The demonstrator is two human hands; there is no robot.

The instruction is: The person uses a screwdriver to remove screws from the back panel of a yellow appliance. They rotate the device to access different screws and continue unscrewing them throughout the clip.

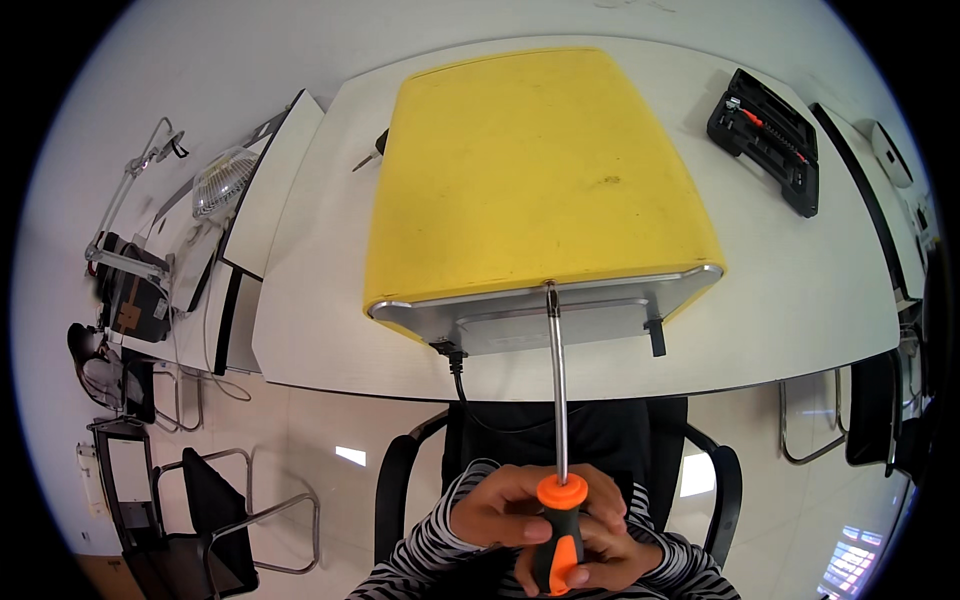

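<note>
White desktop [800, 290] carries the yellow metal-edged appliance [540, 180]. Your left hand [500, 510] and right hand [605, 540] clasp together around the orange-and-black long-shafted screwdriver [556, 440], its tip touching the appliance's near edge.

the appliance [540, 170] has a matt yellow shell, smooth with a few dark specks, and its near edge is brushed grey metal with a dull sheen; two small feet under it look like black plastic. the screwdriver [556, 400] has a polished steel shaft, bright along its length, and a handle of orange and black plastic, the orange part slightly glossy. the table [800, 290] is a pale laminate, smooth and matt. the tool case [765, 140] is black moulded plastic. the sleeves [420, 555] are soft striped knit cloth. the floor [320, 430] is glossy tile that mirrors the lights
</note>
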